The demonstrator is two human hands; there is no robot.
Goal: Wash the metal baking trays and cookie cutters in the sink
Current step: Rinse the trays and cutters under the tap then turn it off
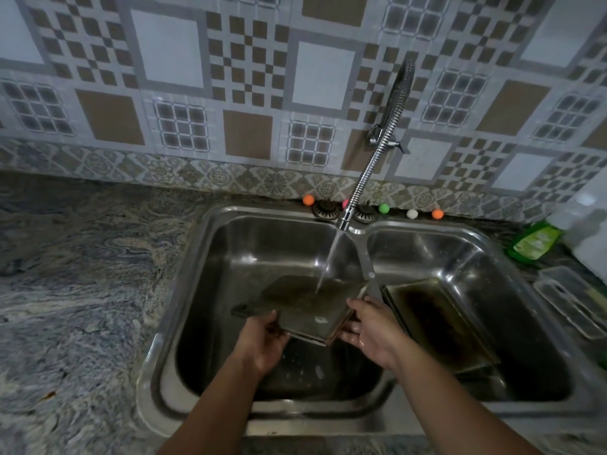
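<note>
While both hold it, tray [305, 303] over left basin [230, 257], underwater stream.

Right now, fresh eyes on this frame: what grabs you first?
Both hands, left and right, hold a dark tray over the left basin of the sink, tilted under running water from the faucet. A second, stained tray leans in the right basin. Coloured balls line the back ledge, and a green bottle lies at the right.
</note>
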